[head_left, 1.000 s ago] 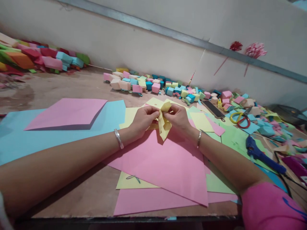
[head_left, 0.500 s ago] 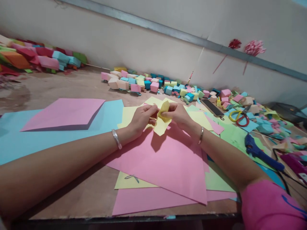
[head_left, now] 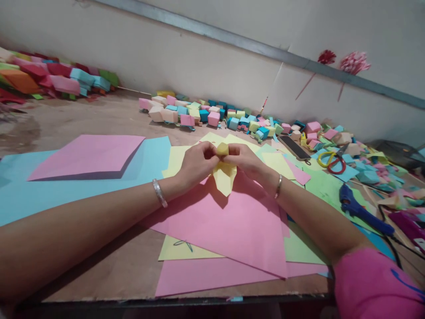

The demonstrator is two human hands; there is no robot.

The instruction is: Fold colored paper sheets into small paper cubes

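Observation:
Between my two hands is a folded yellow paper piece point(head_left: 225, 178), with a pointed flap hanging down over the pink sheets. My left hand point(head_left: 201, 161) pinches its left side with thumb and fingers. On the other side, my right hand point(head_left: 245, 160) grips it between thumb and forefinger. A rounded yellow part shows above the fingertips; the middle of the piece is partly covered by the fingers. Beneath it lies a large pink paper sheet point(head_left: 229, 230), on top of a yellow sheet point(head_left: 191, 249) with a drawn outline.
Light blue paper point(head_left: 156, 164) with a pink sheet point(head_left: 89, 153) on it lies left. Folded paper boxes point(head_left: 214, 118) line the wall. Rightward are a phone point(head_left: 294, 147), scissors point(head_left: 336, 161) and a blue glue gun point(head_left: 363, 210) with its cord.
The yellow paper piece has been turned, so its flap points straight down and its upper part is rounded. Both hands have closed in symmetrically at its sides.

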